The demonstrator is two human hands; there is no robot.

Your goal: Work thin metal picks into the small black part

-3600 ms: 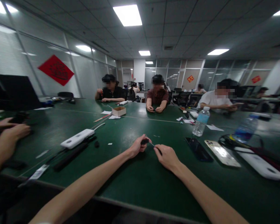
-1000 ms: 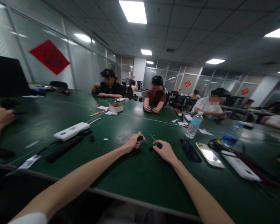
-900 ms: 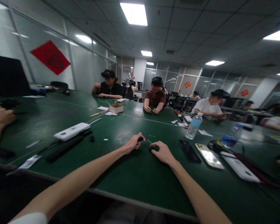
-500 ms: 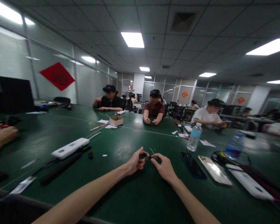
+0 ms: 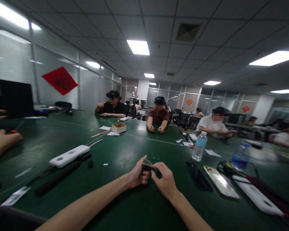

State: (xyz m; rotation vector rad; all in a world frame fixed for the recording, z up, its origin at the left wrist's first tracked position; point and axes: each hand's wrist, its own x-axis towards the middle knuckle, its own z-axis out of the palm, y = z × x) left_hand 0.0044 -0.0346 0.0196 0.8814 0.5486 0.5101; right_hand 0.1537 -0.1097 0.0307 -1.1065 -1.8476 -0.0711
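Note:
Near the middle of the dark green table (image 5: pixel 120 205), my two hands are close together. My left hand (image 5: pixel 136 175) is closed round a small black piece (image 5: pixel 146 167), its thumb raised and pointing up. My right hand (image 5: pixel 166 179) is pinched, with its fingertips right at the end of that piece. A thin, light-coloured shaft (image 5: pixel 149 162) slants up and left from the right fingertips; its kind is too small and blurred to tell. Whether the shaft touches the black piece I cannot make out.
Right of my hands are a dark phone (image 5: pixel 198 176), a gold phone (image 5: pixel 220 181), a water bottle (image 5: pixel 199 146), a blue bottle (image 5: pixel 240 156) and a white power strip (image 5: pixel 257 195). Another power strip (image 5: pixel 69 156) is left, with a cardboard box (image 5: pixel 118 128) beyond. A neighbour's hand (image 5: pixel 6 142) shows far left.
My right hand has moved left, closing the small gap to my left hand and its black piece. The thin shaft now lies in front of the left hand. The view has tilted slightly upward.

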